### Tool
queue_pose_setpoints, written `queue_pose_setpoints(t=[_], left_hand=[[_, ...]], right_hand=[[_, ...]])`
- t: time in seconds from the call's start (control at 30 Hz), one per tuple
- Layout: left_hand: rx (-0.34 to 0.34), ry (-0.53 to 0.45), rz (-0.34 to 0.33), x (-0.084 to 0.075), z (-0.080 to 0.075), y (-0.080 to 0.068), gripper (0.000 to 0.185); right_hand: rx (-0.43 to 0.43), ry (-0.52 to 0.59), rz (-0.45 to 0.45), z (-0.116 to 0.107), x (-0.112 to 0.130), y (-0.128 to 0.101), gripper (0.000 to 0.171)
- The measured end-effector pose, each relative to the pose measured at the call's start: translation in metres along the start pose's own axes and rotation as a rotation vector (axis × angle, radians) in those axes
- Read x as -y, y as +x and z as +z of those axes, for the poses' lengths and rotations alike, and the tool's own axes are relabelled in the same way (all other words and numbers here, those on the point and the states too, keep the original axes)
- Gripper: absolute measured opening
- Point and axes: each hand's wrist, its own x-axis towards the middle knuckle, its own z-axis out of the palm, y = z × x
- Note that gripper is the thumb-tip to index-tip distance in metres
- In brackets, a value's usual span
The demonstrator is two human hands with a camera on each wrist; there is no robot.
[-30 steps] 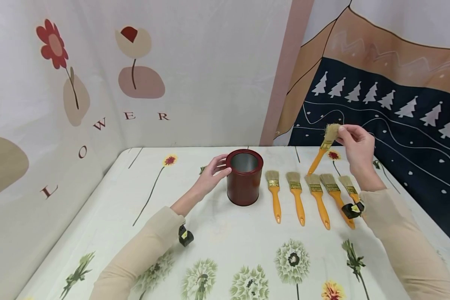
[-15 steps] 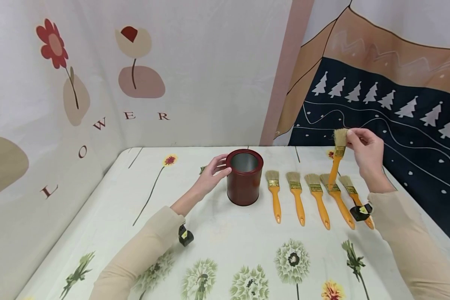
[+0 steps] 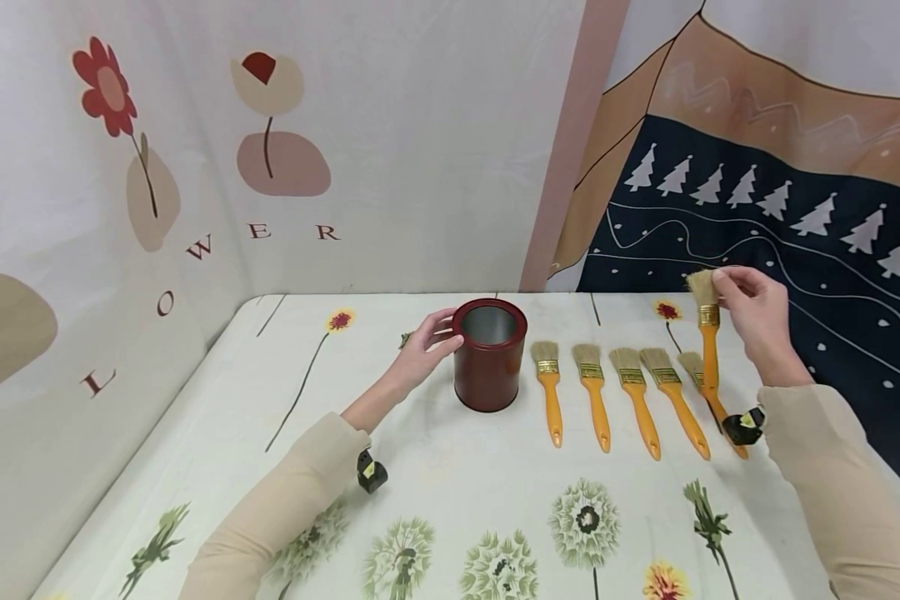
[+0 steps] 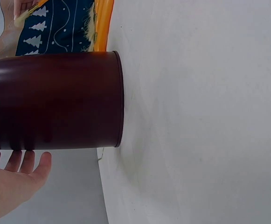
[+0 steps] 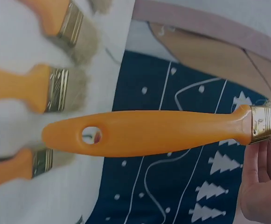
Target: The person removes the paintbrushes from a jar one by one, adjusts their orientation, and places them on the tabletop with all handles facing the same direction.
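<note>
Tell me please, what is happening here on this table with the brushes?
A person sits at a table covered with a flowered cloth. The left hand rests against the side of an open dark red metal can. The right hand pinches a paintbrush by its bristle end and holds it in the air, orange handle pointing down. Five more orange-handled paintbrushes lie in a row on the table, right of the can.

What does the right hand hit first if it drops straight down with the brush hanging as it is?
Probably the rightmost paintbrush lying on the table: the held brush hangs handle-down from the right hand, its tip over that one. Depth is unclear from the head view.
</note>
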Motion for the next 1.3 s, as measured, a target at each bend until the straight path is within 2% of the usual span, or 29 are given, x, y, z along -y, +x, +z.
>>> queue_pose_setpoints(t=[0.07,0.1,0.17,0.3,0.33,0.43,0.53,0.57,0.67,0.7,0.83,0.93,1.1,1.2,1.3], left_hand=[[0.002,-0.002,-0.003,0.0,0.0,0.0,0.049],[0.004,-0.006,-0.006,-0.001,0.0,0.0,0.049],[0.009,-0.011,-0.014,-0.003,0.0,-0.001,0.049],[0.024,-0.018,-0.016,-0.014,0.001,-0.005,0.05],[0.027,-0.017,-0.016,-0.017,0.001,-0.007,0.05],[0.03,-0.014,-0.008,-0.024,0.003,-0.01,0.05],[0.03,-0.014,-0.002,-0.022,0.002,-0.009,0.05],[0.029,-0.014,-0.001,-0.019,0.002,-0.008,0.05],[0.022,-0.014,-0.002,-0.01,0.001,-0.004,0.05],[0.019,-0.017,-0.004,-0.006,0.0,-0.003,0.05],[0.006,-0.007,-0.007,0.0,0.0,0.0,0.049],[0.005,-0.007,-0.013,0.001,0.0,0.0,0.049],[0.022,-0.022,-0.022,-0.002,-0.001,0.001,0.05],[0.03,-0.011,-0.027,-0.013,0.001,-0.004,0.05],[0.029,0.002,-0.028,-0.024,0.002,-0.009,0.05]], right_hand=[[0.019,-0.027,0.008,-0.006,-0.009,0.004,0.025],[0.029,0.01,0.008,-0.009,-0.019,0.01,0.025],[0.053,-0.02,0.014,-0.015,-0.035,0.018,0.034],[0.102,0.014,0.023,-0.03,-0.077,0.04,0.033],[0.112,-0.061,0.025,-0.032,-0.079,0.04,0.038],[0.146,-0.131,0.062,-0.036,-0.08,0.037,0.042],[0.187,-0.232,0.089,-0.038,-0.076,0.03,0.047],[0.203,-0.234,0.096,-0.04,-0.081,0.031,0.046],[0.186,-0.275,0.129,-0.046,-0.114,0.042,0.048],[0.185,-0.332,0.12,-0.047,-0.126,0.045,0.054],[0.17,-0.445,0.096,-0.056,-0.184,0.063,0.065],[0.172,-0.503,0.069,-0.06,-0.205,0.066,0.066],[0.196,-0.556,0.078,-0.059,-0.202,0.056,0.062],[0.208,-0.555,0.106,-0.055,-0.19,0.046,0.062],[0.233,-0.53,0.138,-0.048,-0.146,0.023,0.053]])
